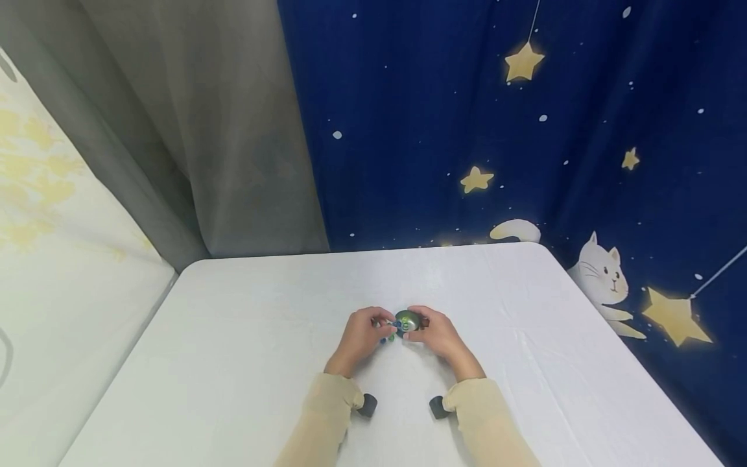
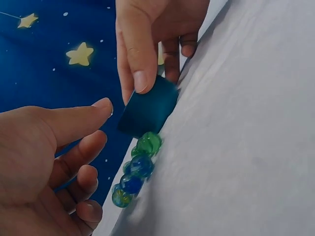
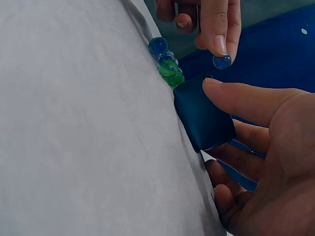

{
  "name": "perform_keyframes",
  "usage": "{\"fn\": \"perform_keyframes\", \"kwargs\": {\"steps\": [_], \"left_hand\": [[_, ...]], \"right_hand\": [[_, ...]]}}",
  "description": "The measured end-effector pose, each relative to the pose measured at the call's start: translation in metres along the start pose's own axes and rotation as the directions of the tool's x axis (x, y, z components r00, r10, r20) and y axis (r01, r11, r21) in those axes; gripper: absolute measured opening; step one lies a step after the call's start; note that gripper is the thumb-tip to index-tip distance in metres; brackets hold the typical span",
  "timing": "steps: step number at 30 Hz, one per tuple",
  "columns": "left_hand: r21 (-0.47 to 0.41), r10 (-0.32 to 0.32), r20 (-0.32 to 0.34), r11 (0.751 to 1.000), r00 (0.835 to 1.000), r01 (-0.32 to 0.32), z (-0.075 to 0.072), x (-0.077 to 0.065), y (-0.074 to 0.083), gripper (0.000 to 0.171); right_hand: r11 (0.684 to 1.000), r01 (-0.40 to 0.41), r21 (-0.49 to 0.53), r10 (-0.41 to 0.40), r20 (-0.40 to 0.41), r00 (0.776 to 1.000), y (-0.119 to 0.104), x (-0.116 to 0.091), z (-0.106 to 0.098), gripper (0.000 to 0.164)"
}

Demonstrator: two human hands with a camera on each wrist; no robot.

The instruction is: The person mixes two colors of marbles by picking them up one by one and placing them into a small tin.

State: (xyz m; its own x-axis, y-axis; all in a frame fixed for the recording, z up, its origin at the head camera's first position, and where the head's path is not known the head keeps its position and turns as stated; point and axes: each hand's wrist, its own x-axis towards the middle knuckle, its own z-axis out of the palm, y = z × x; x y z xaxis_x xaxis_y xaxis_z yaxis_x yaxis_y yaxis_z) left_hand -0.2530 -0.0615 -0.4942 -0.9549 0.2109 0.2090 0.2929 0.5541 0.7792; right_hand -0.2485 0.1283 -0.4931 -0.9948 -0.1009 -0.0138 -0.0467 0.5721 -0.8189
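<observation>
A small shiny teal cup (image 3: pixel 204 115) stands at the white table surface, its round opening facing up in the head view with at least one greenish marble visible inside. My right hand (image 1: pixel 440 334) grips the cup's side between thumb and fingers. Between thumb and forefinger, my left hand (image 1: pixel 360 334) pinches a clear blue marble (image 3: pixel 222 61) just left of the cup's rim. Several green and blue glass marbles (image 2: pixel 141 166) lie in a cluster on the table beside the cup, partly hidden by the left hand in the head view.
The white table (image 1: pixel 245 363) runs back to a grey curtain (image 1: pixel 245 143) and a dark blue star-patterned curtain (image 1: pixel 408 130). A black wrist device (image 1: pixel 367 405) sits at the left cuff, and another (image 1: pixel 439 407) at the right.
</observation>
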Motion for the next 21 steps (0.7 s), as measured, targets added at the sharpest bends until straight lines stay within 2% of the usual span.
{"fn": "perform_keyframes", "kwargs": {"steps": [10, 21], "left_hand": [[0.026, 0.019, -0.068, 1.0, 0.998, -0.017, 0.008, -0.003, 0.007, 0.014], [0.046, 0.005, -0.079, 0.999, 0.997, -0.001, 0.011, -0.005, 0.013, 0.016]], "right_hand": [[1.0, 0.003, -0.004, -0.003, 0.006, 1.0, 0.0, -0.002, -0.002, 0.057], [1.0, 0.007, 0.0, -0.007, 0.011, 1.0, 0.0, -0.004, -0.004, 0.057]]}}
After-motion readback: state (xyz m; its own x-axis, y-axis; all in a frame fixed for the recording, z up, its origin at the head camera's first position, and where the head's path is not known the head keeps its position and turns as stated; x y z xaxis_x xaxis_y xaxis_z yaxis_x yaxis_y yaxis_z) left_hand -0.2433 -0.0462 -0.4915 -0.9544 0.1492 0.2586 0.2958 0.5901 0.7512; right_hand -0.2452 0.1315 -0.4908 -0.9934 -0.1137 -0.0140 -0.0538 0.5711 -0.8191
